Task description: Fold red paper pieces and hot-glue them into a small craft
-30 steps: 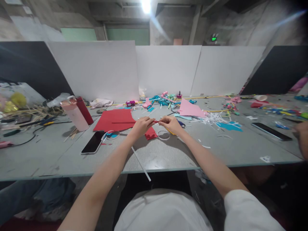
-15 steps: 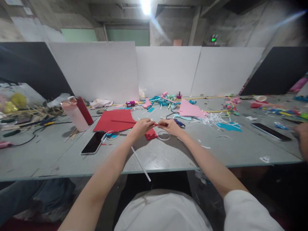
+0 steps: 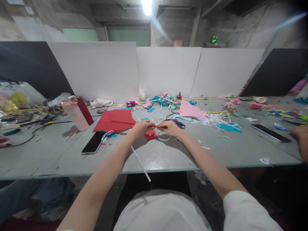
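Observation:
My left hand (image 3: 141,128) is closed around a thin red paper stick (image 3: 123,122), whose long end points left over a red paper sheet (image 3: 113,117). Close beside it, my right hand (image 3: 171,128) pinches a small red paper piece (image 3: 164,127). The fingertips of both hands almost meet; whether the two red parts are joined there I cannot tell. Under the hands lie a small red paper scrap (image 3: 151,135) and a white ring (image 3: 164,139). A blue-handled tool (image 3: 176,123) is just behind my right hand. A white strip (image 3: 141,163) sticks out over the table's front edge.
A phone (image 3: 93,142) and scissors (image 3: 105,137) lie left, near a pink bottle (image 3: 75,115) and a red bottle (image 3: 84,110). Pink paper (image 3: 191,109), white shreds (image 3: 209,118) and blue paper (image 3: 228,127) lie right. Another person's hand (image 3: 300,138) is at far right.
My right hand's fingers have shifted slightly right and flattened, so more of the red piece shows between them. My left hand stays nearly in place with the stick.

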Demonstrator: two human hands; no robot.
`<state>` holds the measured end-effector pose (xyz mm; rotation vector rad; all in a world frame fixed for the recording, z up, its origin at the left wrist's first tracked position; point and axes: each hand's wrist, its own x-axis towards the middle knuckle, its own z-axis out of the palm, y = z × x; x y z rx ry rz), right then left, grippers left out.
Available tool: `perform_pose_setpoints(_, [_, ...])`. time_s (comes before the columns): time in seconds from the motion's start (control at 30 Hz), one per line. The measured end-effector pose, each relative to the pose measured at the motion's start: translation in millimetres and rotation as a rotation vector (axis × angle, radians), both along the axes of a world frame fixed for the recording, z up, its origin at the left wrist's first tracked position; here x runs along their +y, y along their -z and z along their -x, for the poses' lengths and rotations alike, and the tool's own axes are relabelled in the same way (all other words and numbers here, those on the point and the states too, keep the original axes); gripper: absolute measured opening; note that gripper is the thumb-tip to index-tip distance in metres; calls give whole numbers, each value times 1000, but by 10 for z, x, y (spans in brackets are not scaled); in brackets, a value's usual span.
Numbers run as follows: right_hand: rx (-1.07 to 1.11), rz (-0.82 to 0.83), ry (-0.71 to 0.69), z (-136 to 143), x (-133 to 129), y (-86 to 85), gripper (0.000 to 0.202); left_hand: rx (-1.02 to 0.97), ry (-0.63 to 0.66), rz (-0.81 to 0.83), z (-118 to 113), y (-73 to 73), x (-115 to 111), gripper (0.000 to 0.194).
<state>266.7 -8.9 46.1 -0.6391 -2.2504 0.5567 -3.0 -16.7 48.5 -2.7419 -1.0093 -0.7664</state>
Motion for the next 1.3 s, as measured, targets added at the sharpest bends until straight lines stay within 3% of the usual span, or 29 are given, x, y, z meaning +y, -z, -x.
perform_pose_setpoints(0.4, [-47, 114, -31, 5, 12, 6, 33, 69, -11, -37, -25, 16, 58, 23])
perform_pose_setpoints(0.8, [-41, 276, -60, -2, 0, 11, 41, 24, -26, 37, -64, 79, 50, 21])
perform_pose_setpoints(1.3, [-41, 254, -33, -62, 39, -11, 47, -64, -41, 38, -104, 82, 35, 32])
